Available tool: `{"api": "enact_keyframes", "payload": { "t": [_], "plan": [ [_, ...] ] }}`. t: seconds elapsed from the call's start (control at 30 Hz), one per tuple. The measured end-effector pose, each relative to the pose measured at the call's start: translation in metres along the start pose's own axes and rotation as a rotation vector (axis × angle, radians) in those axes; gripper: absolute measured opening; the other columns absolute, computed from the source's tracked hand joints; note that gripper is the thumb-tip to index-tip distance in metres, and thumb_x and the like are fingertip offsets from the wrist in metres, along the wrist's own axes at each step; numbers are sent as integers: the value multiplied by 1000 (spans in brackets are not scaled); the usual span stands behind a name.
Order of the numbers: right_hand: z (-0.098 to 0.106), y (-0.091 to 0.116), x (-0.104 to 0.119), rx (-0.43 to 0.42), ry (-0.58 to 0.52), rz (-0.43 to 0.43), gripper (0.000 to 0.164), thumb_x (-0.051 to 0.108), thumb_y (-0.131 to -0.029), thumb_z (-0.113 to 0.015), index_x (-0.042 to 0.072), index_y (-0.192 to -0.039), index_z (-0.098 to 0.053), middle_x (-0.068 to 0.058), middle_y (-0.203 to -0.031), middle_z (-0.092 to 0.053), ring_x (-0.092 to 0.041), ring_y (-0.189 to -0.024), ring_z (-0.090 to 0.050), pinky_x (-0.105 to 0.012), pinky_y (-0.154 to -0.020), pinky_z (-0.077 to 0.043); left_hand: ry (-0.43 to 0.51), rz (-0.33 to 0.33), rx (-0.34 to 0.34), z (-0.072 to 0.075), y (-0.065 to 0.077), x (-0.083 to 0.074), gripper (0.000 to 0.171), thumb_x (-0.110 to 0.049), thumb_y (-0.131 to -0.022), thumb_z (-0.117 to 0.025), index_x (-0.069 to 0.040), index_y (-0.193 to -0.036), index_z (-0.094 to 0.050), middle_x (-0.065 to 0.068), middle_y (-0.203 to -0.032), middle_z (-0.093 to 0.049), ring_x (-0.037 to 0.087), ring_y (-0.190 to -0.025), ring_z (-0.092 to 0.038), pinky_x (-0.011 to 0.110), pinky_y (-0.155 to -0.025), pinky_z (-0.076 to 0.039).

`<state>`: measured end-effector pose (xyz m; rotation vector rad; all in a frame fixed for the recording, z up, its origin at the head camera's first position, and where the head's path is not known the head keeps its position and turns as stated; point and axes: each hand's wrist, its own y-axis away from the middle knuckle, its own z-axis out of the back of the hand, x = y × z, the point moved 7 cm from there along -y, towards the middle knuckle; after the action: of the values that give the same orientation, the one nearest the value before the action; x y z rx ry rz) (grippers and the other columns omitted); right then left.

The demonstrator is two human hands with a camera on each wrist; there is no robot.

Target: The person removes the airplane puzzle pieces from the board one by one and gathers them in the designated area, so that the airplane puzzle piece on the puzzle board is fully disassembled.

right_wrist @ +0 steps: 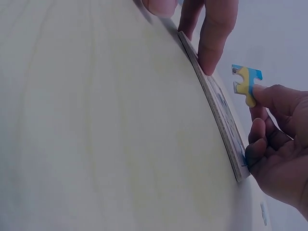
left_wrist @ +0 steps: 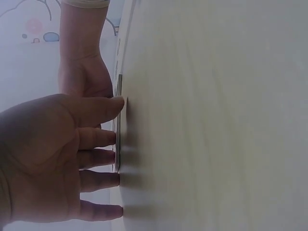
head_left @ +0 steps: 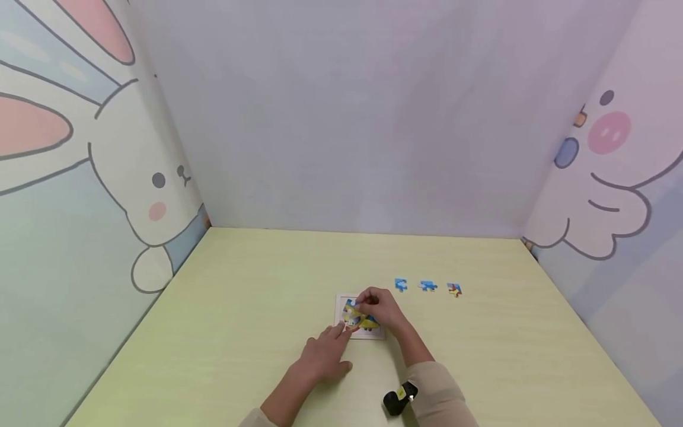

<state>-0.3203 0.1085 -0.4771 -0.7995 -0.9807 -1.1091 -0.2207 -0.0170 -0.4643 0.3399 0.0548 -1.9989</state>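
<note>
Between thumb and fingertips, my right hand (head_left: pixel 383 308) pinches a jigsaw puzzle piece (right_wrist: pixel 247 83), blue and yellow with knobs and notches. In the right wrist view it is held up just above a thin puzzle board (head_left: pixel 338 307) with a pale rim. Several fitted pieces (head_left: pixel 368 324) in yellow, blue and white show inside the rim, partly covered by the hands. My left hand (head_left: pixel 326 354) reaches over the board's near left corner with fingers extended, fingertips on its edge. The left wrist view shows those fingers (left_wrist: pixel 98 180) spread and straight.
Farther back to the right, three loose pieces lie in a row on the pale yellow table (head_left: pixel 256 284): a left one (head_left: pixel 401 284), a middle one (head_left: pixel 427 286) and a right one (head_left: pixel 454 289). A black device (head_left: pixel 399 399) sits by the right sleeve. Walls with cartoon animals enclose the table.
</note>
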Motion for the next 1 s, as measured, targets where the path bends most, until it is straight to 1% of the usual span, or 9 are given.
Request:
{"api": "enact_keyframes", "payload": {
  "t": [0.13, 0.23, 0.4, 0.47, 0.6, 0.77, 0.9, 1.0],
  "plan": [
    [-3, -1, 3, 10, 4, 44, 5, 2, -83, -67, 3, -87, -64, -3, -77, -59, -16, -69, -51, -24, -60, -44, 18, -6, 1, 0, -2, 2, 60, -34, -83, -65, -6, -134, -49, 11, -141, -40, 32, -125, -40, 53, -81, -43],
    [-6, 0, 3, 24, 4, 59, 5, 1, -83, -66, 1, -87, -64, -4, -76, -58, -16, -68, -51, -24, -58, -44, 35, -5, 10, -2, -2, 4, 60, -34, -83, -65, -6, -134, -49, 11, -141, -40, 31, -126, -39, 54, -82, -43],
    [-7, 2, 4, 26, 9, 42, 5, 1, -84, -65, 2, -88, -63, -3, -77, -58, -16, -69, -51, -24, -59, -44, 55, -14, 7, -1, 1, 6, 58, -33, -84, -64, -6, -134, -50, 12, -140, -41, 32, -125, -40, 56, -82, -42],
    [-2, 4, 6, 3, 15, 36, 4, 2, -84, -65, 3, -88, -64, -3, -77, -58, -15, -69, -50, -24, -59, -44, 65, -24, -13, 2, 0, 5, 57, -32, -84, -64, -7, -133, -50, 13, -140, -41, 33, -124, -41, 56, -82, -42],
    [13, 11, 10, -44, 38, 14, 5, 0, -83, -66, 2, -87, -63, -4, -77, -57, -17, -69, -49, -24, -59, -42, 68, -35, -50, 6, 1, 2, 56, -33, -84, -64, -7, -132, -50, 13, -140, -40, 35, -123, -42, 56, -80, -44],
    [29, 21, 9, -64, 43, -11, 6, -4, -82, -67, -3, -87, -63, -7, -76, -56, -20, -69, -47, -25, -58, -39, 49, -47, -84, 11, 5, -5, 56, -32, -84, -66, -6, -131, -52, 15, -138, -43, 37, -121, -44, 52, -80, -45],
    [37, 27, 4, -76, 49, -11, 7, 1, -83, -68, 1, -88, -64, -4, -77, -57, -17, -69, -47, -23, -58, -40, 51, -57, -99, 13, 7, -13, 55, -33, -84, -65, -6, -130, -53, 15, -136, -45, 36, -121, -44, 50, -82, -45],
    [45, 31, -1, -92, 62, -5, 7, 3, -82, -69, 3, -87, -64, -3, -77, -58, -16, -69, -49, -24, -59, -41, 42, -69, -100, 12, 5, -19, 53, -34, -84, -65, -7, -128, -54, 13, -135, -46, 35, -121, -45, 50, -83, -44]
  ]
}}
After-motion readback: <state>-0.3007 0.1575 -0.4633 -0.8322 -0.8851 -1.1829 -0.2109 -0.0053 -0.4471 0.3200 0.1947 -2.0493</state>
